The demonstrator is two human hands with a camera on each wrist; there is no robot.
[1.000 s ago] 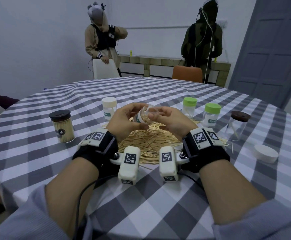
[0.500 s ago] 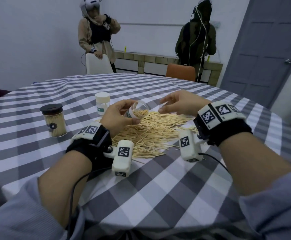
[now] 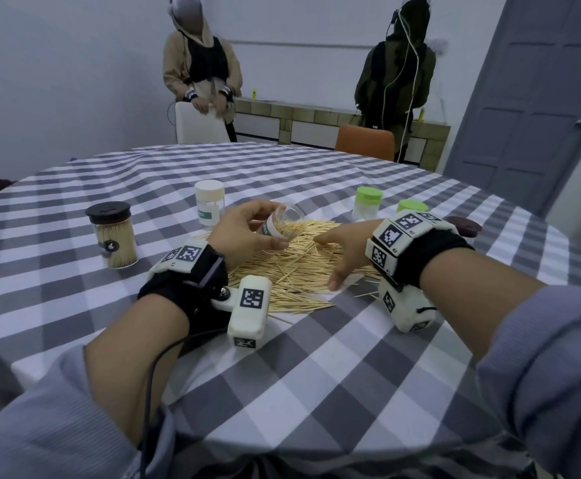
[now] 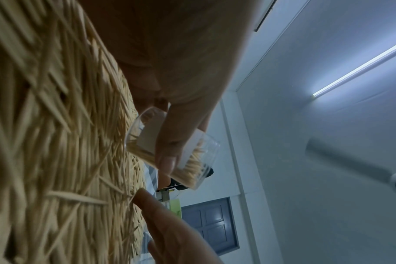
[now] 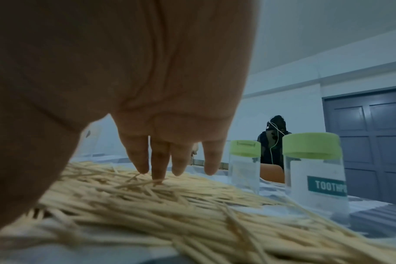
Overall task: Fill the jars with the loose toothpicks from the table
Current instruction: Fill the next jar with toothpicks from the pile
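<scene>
A pile of loose toothpicks [image 3: 296,267] [image 5: 170,205] [image 4: 45,142] lies on the checked tablecloth between my hands. My left hand [image 3: 244,233] grips a small clear jar [image 3: 283,224] [image 4: 176,153], tilted with its mouth toward the pile and partly filled with toothpicks. My right hand [image 3: 337,254] is open, with straight fingertips [image 5: 157,174] touching the top of the pile. Two green-lidded jars [image 3: 368,203] [image 5: 312,171] stand behind the right hand. A white-lidded jar [image 3: 209,205] stands behind the left hand.
A black-lidded jar full of toothpicks [image 3: 112,235] stands at the left. A dark-lidded jar [image 3: 465,226] is half hidden behind my right wrist. Two people [image 3: 199,70] stand beyond the table by two chairs [image 3: 365,143]. A grey door [image 3: 537,98] is at the right.
My right hand left the jar, swung right, then dropped onto the toothpick pile with straight fingers. The left hand kept the jar and tilted it down toward the pile.
</scene>
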